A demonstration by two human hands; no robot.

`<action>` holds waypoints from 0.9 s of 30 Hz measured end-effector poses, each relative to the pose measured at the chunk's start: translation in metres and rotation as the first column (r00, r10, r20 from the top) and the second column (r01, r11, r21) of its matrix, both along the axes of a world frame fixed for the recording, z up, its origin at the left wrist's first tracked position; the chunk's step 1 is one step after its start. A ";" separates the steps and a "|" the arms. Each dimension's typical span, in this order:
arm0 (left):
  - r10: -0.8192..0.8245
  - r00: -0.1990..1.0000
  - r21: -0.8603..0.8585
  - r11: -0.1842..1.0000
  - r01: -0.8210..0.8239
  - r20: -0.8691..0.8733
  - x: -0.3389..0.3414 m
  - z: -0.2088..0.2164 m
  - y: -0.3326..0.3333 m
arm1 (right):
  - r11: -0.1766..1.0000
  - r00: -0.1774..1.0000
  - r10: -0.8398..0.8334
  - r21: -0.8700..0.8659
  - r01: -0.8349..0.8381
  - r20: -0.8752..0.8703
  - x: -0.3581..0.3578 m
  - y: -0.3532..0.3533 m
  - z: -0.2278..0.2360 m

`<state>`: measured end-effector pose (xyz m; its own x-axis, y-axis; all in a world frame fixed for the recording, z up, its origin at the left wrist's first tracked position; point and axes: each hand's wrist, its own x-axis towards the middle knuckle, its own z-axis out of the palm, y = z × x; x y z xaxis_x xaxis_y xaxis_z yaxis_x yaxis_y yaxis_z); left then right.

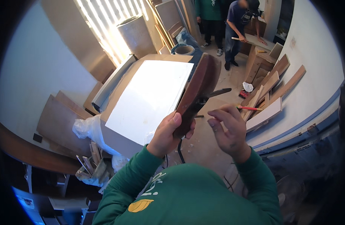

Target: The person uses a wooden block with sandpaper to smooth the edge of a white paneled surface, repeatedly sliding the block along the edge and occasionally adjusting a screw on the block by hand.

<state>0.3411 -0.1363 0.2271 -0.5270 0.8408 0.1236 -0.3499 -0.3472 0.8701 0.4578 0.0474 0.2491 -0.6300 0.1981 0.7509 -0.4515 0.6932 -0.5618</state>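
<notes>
While pale lettering point(154, 183) marks the green shirt point(195, 197), the left grip point(165, 133) holds a reddish-brown wooden tool point(196, 88) near the white panel point(150, 93), dark bar point(219, 92) jutting; whether the half-curled right grip point(232, 133) holds the red stick point(249, 108), I cannot tell.

Fingers lost behind the brown wooden tool point(195, 88), a standing figure cropped above.
The left hand's point(165, 129) fingers are mostly hidden mid-frame; whether the right hand point(231, 133) grips the red stick point(249, 108) is unclear. The upper edge cuts off the green-shirted person's point(211, 11) head; lower left, dark shelving point(60, 183) holds indistinct contents.
</notes>
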 end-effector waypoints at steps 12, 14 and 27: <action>-0.064 0.997 0.105 0.993 0.060 0.041 0.019 -0.005 0.013 | 0.695 0.901 0.434 -0.635 -0.339 -0.006 0.004 -0.023 0.009; 0.044 0.999 0.027 0.999 -0.044 -0.023 0.020 -0.006 0.013 | 0.575 0.886 0.442 -0.714 -0.400 -0.140 0.004 -0.009 -0.003; -0.062 0.765 -0.367 0.900 -0.235 -0.641 0.007 -0.090 0.018 | 0.014 0.912 0.385 -0.987 -0.163 -0.145 -0.018 -0.016 -0.144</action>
